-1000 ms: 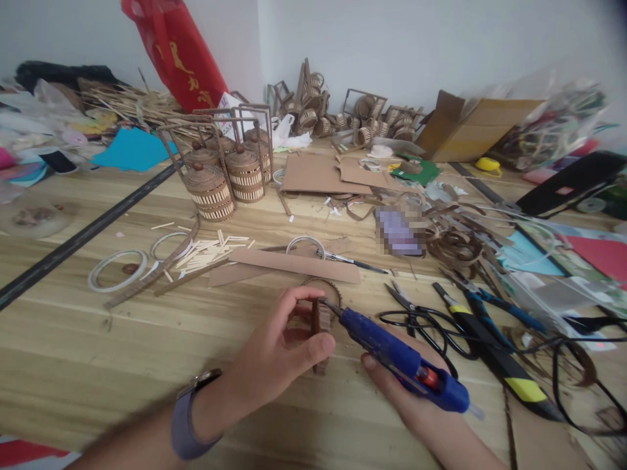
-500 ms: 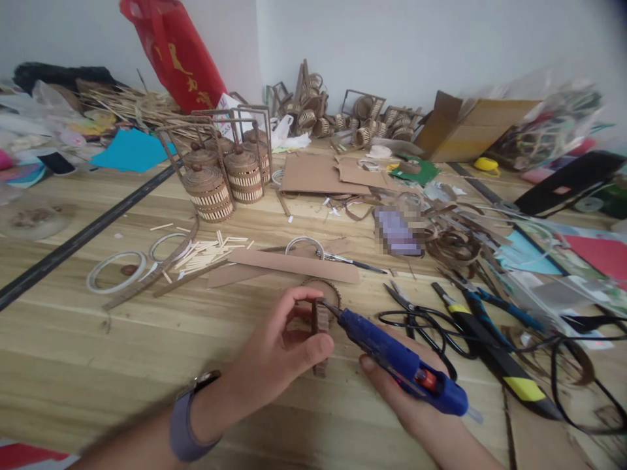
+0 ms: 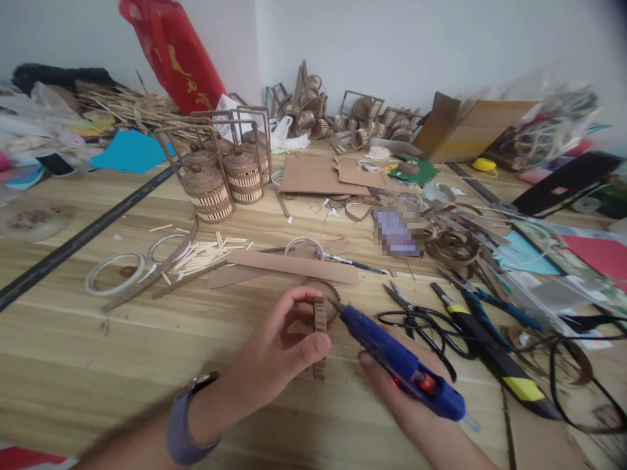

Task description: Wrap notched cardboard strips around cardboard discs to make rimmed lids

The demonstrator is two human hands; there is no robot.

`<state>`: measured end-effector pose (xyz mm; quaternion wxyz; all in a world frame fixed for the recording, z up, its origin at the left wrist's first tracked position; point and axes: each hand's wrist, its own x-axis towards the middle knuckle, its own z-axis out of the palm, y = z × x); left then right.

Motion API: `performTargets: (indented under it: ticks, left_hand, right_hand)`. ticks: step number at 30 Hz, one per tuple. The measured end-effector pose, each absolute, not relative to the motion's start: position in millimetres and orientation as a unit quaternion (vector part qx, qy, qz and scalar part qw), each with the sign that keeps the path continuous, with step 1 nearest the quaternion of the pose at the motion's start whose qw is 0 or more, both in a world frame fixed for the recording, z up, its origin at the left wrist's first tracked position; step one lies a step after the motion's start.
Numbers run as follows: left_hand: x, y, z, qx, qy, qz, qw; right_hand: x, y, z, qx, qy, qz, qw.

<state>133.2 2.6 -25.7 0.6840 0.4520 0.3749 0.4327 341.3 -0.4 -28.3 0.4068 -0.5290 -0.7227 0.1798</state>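
Note:
My left hand (image 3: 272,346) pinches a brown corrugated piece (image 3: 320,318), seen edge-on as a narrow ridged band, with fingers on top and thumb low on its near side. In my right hand (image 3: 409,395) is a blue hot glue gun (image 3: 382,349), a clear glue stick poking from its back end. The gun's nozzle points up and left, close to the band's upper right side; whether they touch I cannot tell. Behind the band lies a thin brown ring (image 3: 337,294) on the table, partly covered by my fingers and the nozzle.
Cardboard strips (image 3: 294,266) and pale sticks (image 3: 210,251) lie beyond my hands. To the right are scissors (image 3: 416,320), a black-and-yellow cutter (image 3: 494,359), pliers (image 3: 490,313) and a black cable. Small lidded baskets (image 3: 208,196) with tall handles stand at back left.
The glue gun's nozzle has shifted slightly down and right from the top of the corrugated piece. The left hand has barely moved and keeps its pinch.

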Motion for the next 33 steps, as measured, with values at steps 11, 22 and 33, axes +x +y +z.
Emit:
performTargets:
  ticks: [11, 22, 33]
  left_hand:
    - [127, 3, -19, 0.452, 0.331, 0.536, 0.632]
    - [121, 6, -17, 0.576, 0.362, 0.471, 0.562]
    - [129, 9, -4, 0.723, 0.377, 0.384, 0.433]
  right_hand:
    - [347, 20, -47, -0.479, -0.821, 0.038, 0.308]
    - [345, 17, -43, -0.455, -0.869, 0.145, 0.128]
    - [358, 21, -23, -0.392, -0.826, 0.101, 0.393]
